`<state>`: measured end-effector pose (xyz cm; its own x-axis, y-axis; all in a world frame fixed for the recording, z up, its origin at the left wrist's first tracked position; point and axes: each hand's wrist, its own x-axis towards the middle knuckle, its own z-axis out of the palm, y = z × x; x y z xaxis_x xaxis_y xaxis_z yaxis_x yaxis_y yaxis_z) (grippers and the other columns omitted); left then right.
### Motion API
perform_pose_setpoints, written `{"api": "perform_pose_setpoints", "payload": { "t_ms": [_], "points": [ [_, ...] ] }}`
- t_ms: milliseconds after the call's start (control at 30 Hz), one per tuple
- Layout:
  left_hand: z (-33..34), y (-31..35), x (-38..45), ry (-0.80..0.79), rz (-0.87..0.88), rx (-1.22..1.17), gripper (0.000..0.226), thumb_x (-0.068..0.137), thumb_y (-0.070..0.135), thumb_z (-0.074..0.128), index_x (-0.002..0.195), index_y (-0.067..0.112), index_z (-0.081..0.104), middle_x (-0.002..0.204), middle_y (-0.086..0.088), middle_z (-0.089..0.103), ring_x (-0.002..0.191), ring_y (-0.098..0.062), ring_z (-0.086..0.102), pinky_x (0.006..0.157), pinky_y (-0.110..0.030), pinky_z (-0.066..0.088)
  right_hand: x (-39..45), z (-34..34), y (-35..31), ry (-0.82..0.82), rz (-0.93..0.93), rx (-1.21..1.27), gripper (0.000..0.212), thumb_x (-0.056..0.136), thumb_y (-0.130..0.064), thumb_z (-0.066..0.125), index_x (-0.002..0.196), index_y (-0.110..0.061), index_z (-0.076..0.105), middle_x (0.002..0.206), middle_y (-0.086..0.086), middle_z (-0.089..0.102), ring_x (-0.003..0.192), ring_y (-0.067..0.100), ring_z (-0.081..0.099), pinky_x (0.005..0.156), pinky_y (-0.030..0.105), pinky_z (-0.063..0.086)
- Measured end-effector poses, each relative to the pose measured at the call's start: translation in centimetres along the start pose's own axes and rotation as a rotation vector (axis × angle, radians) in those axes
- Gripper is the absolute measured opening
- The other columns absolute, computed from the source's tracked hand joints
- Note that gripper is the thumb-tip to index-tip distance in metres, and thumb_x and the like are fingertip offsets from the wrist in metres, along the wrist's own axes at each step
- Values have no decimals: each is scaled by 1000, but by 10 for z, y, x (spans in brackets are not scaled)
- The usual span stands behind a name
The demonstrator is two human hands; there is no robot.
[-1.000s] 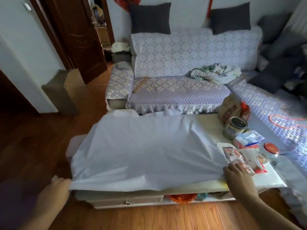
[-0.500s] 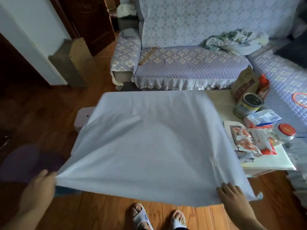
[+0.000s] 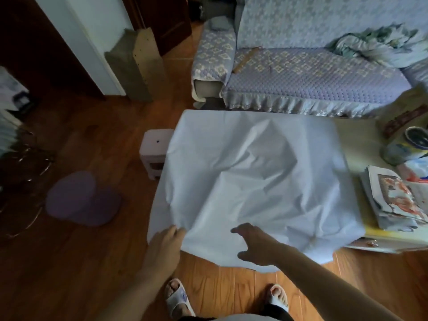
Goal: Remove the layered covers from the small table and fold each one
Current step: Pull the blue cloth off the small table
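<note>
We see the pale blue cover [image 3: 254, 177] draped over the tabletop [image 3: 361, 144], long axis left-right, near edge overhanging | left hand [image 3: 165, 245] grip pinching that edge | right hand [image 3: 256, 243] grip spread above cover

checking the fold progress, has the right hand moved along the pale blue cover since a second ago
Yes. The right hand has shifted left along the pale blue cloth cover, away from the stack of printed papers and toward the left hand.

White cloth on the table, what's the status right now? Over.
Left hand pinches the near edge of the white cloth; right hand open over it. Cloth rumpled, hanging off the table. Newspapers beside it, not on it.
</note>
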<state>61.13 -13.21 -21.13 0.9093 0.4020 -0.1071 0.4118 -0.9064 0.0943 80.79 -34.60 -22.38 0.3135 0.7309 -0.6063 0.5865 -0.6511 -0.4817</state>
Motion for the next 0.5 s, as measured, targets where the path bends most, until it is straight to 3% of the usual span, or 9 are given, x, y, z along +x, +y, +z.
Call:
{"api": "perform_pose_setpoints", "payload": {
  "t_ms": [67,100,133,200,267,367,500],
  "points": [
    [2,-3,5,53,18,-160,49,62,1,88,105,19,73,92,3,70,78,-16,69,64,-22,53,32,17,-72,58,-101,-70,97,85,-37,72,159,-30,10,167,-1,7,152,26,8,124,42,18],
    [4,-8,8,72,10,-233,48,65,2,87,108,19,72,95,2,69,83,-16,68,67,-22,53,45,32,-98,112,-99,-97,100,84,-38,73,159,-30,7,167,0,5,153,27,4,124,43,13],
    [5,-13,9,90,-1,-297,47,67,1,85,108,18,70,95,2,68,85,-16,67,68,-23,53,57,49,-115,183,-63,-123,94,85,-36,72,158,-29,13,166,2,12,152,29,9,123,42,15],
    [9,-28,8,127,19,-385,44,67,-1,81,105,16,68,93,0,65,82,-18,65,64,-27,52,72,74,-140,404,10,-116,67,85,-23,70,147,-25,43,152,3,44,138,30,43,113,40,36],
    [18,-45,6,128,22,-422,46,69,6,79,110,20,65,96,1,61,84,-19,62,64,-30,51,75,78,-157,613,62,-57,47,80,-12,67,126,-22,64,125,-2,67,107,25,66,88,36,54],
    [48,-75,-6,53,-195,-457,58,70,24,83,123,24,60,108,1,59,92,-21,59,71,-33,55,65,65,-184,762,144,-131,39,77,-20,42,107,-26,67,92,-9,72,74,22,68,58,30,50],
    [86,-104,-21,4,-457,-506,60,70,18,76,128,27,61,115,-2,61,97,-27,61,72,-39,56,51,41,-205,813,230,-95,56,72,-32,30,109,-26,72,88,-2,74,78,31,69,59,36,51]
  ]
}}
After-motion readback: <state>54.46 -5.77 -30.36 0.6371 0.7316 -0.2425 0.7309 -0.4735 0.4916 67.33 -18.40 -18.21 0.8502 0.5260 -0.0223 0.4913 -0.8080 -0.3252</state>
